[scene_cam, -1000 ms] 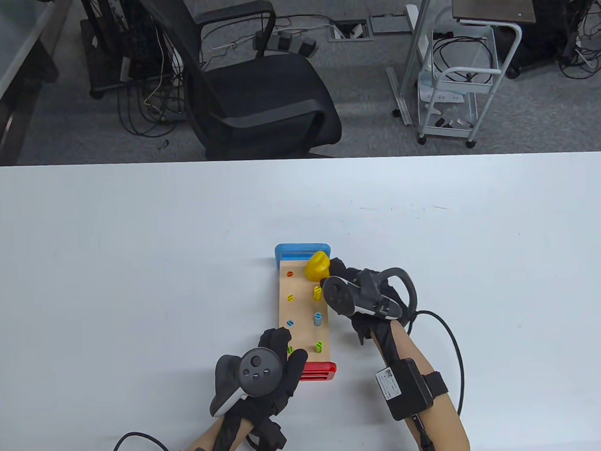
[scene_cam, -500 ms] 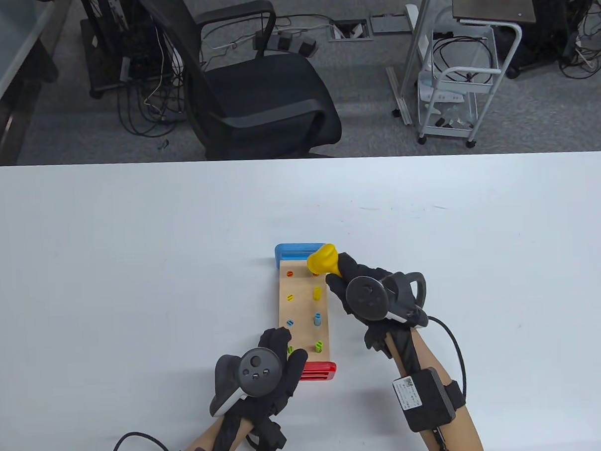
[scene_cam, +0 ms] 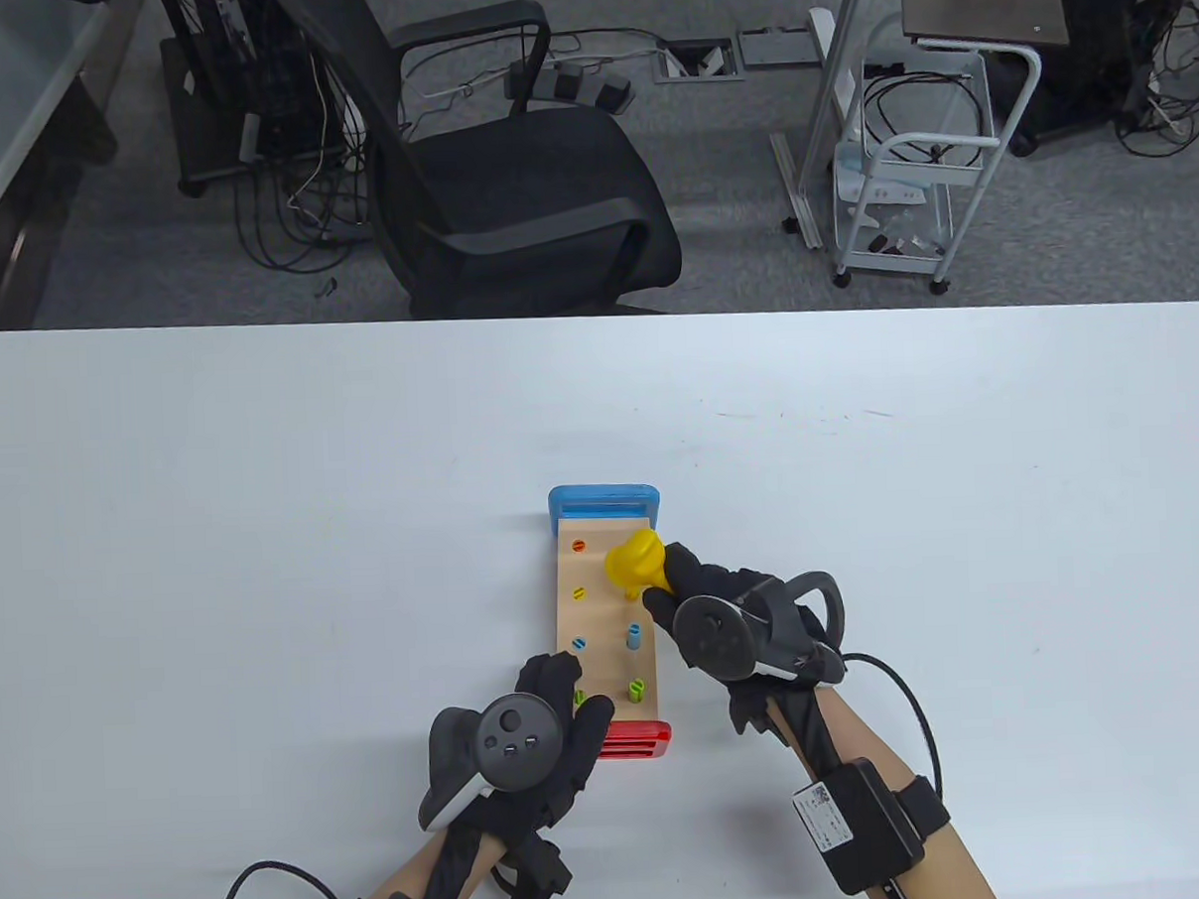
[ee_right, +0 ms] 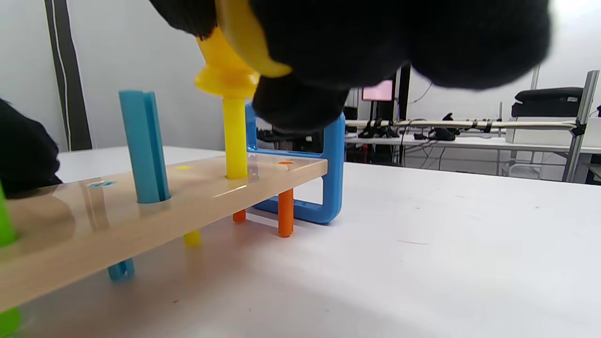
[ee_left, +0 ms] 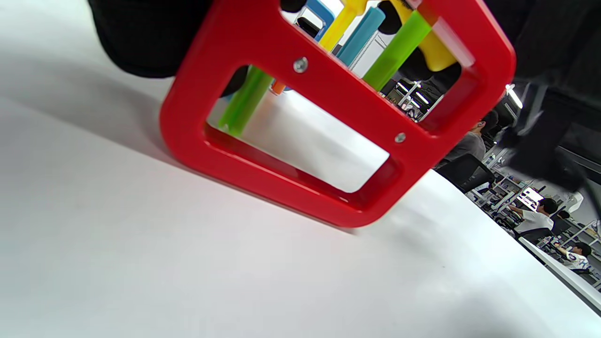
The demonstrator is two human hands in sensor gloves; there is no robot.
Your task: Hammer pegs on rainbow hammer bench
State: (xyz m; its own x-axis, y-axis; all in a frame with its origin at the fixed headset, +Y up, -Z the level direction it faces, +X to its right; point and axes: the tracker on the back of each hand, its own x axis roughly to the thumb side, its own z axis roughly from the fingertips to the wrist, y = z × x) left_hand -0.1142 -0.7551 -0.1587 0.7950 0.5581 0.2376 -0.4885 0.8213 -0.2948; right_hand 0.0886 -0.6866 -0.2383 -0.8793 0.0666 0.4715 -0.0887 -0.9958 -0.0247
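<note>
The hammer bench point(scene_cam: 597, 618) is a wooden board between a blue end frame point(scene_cam: 602, 499) far from me and a red end frame point(scene_cam: 632, 739) near me. My left hand point(scene_cam: 570, 694) grips its near-left corner. My right hand point(scene_cam: 665, 591) holds the yellow hammer point(scene_cam: 632, 559). In the right wrist view the hammer head point(ee_right: 225, 77) sits on top of the standing yellow peg point(ee_right: 235, 141). Behind it the blue peg point(ee_right: 143, 145) and a green peg point(scene_cam: 637, 688) also stand up in the right row. The left row's pegs lie flush with the board. Orange pegs point(ee_right: 285, 211) poke out below.
The white table point(scene_cam: 265, 534) spreads wide on all sides of the bench. A black office chair point(scene_cam: 519, 195) stands beyond its far edge, and a white cart point(scene_cam: 906, 198) at the back right. Cables trail from both wrists.
The hammer rose from the far right orange peg, then came toward me and down onto the yellow peg. My right hand followed it. The left hand has not moved.
</note>
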